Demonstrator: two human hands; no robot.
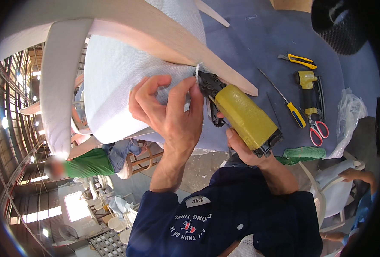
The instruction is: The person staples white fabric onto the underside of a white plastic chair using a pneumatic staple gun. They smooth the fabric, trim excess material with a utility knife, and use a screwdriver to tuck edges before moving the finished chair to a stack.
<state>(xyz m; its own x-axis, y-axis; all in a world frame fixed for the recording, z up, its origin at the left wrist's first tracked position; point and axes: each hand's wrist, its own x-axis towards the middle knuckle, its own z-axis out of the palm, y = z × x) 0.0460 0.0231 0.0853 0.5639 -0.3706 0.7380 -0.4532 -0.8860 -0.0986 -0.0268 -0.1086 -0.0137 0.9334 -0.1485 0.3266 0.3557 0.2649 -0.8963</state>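
Observation:
A chair with a pale wooden frame (173, 40) and a light grey fabric seat (113, 81) lies on its side in front of me. My left hand (168, 107) rests close to the fabric, thumb and index finger pinching a thin white cord (198, 70) at the seam by the wooden rail. In my right hand (245, 147) is a yellow and black staple gun (245, 113), gripped from below. Its black nose points up and left, right beside my left fingertips and the cord. The exact contact point at the seam is hidden.
On the blue-grey covered table (250, 47) lie a yellow utility knife (301, 61), a screwdriver (295, 113), a second nail or staple gun (308, 92), red-handled scissors (317, 130), clear plastic (348, 113) and green cloth (303, 155). Other people work at left and lower right.

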